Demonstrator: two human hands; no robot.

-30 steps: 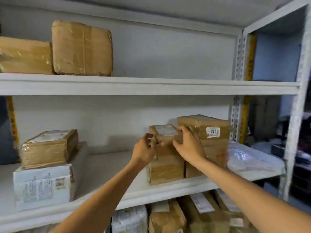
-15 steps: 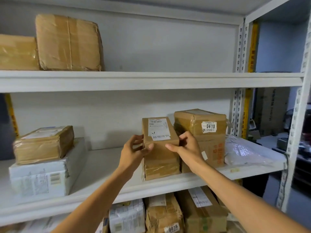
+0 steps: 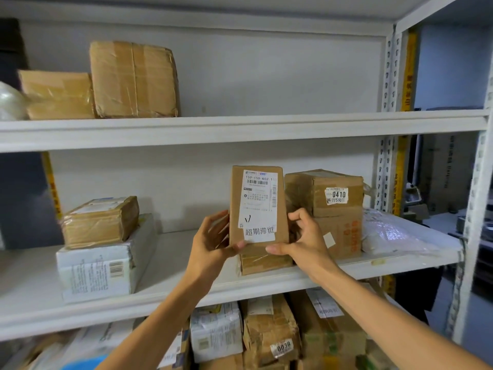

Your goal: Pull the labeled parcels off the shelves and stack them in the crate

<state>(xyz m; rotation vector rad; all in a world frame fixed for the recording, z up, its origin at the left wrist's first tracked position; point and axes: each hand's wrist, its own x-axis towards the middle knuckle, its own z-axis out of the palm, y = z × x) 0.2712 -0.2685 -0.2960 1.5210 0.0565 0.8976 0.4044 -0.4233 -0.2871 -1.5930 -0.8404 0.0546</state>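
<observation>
Both hands [image 3: 213, 244] [image 3: 304, 241] grip a labeled parcel [image 3: 257, 206] upright; shelf [image 3: 186, 265] beneath.

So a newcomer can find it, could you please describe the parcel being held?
On the middle shelf, left of the box stickered 0410, a left hand and right hand hold a slim brown parcel upright. Only its label shows a handwritten tick.

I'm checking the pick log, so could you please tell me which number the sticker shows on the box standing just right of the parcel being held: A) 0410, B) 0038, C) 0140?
A: the white sticker on the box beside the held parcel reads 0410.
</observation>
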